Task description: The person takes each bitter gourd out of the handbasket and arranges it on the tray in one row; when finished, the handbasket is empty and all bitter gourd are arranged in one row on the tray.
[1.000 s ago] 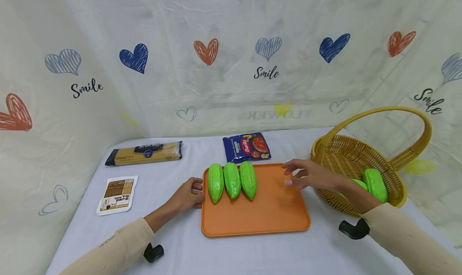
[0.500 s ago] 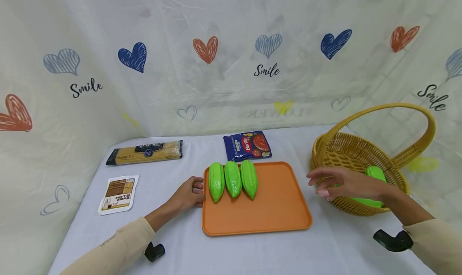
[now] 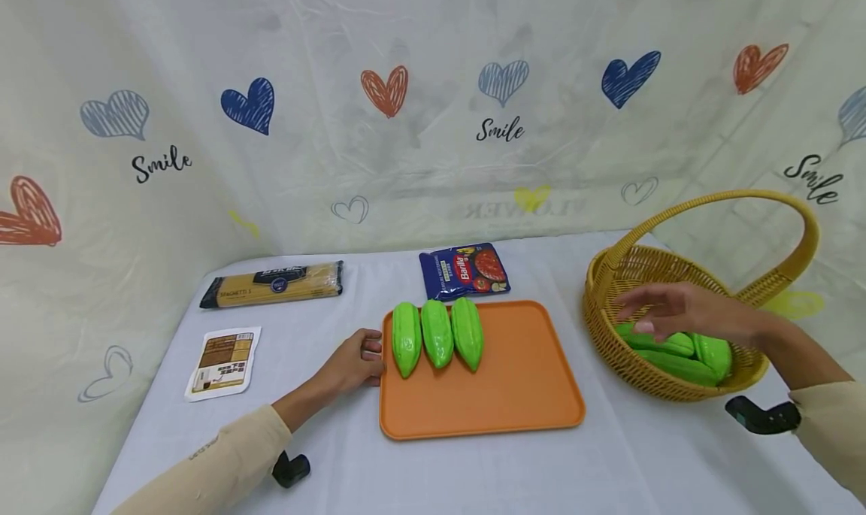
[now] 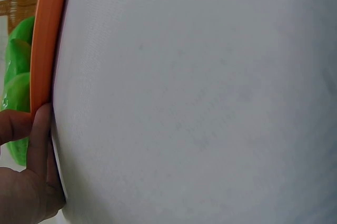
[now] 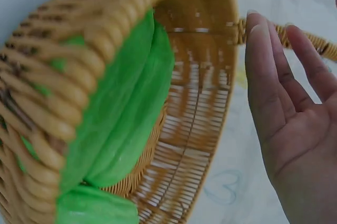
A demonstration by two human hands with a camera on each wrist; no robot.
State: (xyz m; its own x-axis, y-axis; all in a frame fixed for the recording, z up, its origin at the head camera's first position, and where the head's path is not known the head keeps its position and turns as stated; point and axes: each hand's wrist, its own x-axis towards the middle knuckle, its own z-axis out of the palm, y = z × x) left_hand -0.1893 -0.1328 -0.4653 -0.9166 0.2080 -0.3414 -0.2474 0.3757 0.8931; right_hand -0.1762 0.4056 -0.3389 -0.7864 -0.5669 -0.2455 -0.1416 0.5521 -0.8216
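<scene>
"Where is the left hand?"

"The left hand [image 3: 349,363] pinches the tray [image 3: 501,395] at its left edge, the thumb and fingers closed to the thickness of the rim."

"And the right hand [image 3: 683,313]?"

"Above the basket [image 3: 612,357], beside the tray's right end. Its fingers are nearly straight, slightly parted, and it holds nothing."

"What about the green fruits [image 3: 437,334]?"

"Three lie side by side on the tray, towards its far left corner, tapered ends pointing at the person. More fruits [image 3: 712,355] lie in the basket; I can't tell exactly how many."

"Anything around them?"

"Spaghetti [image 3: 280,285] far left, a white packet [image 3: 222,363] nearer, a blue packet [image 3: 464,271] just behind the tray."
</scene>
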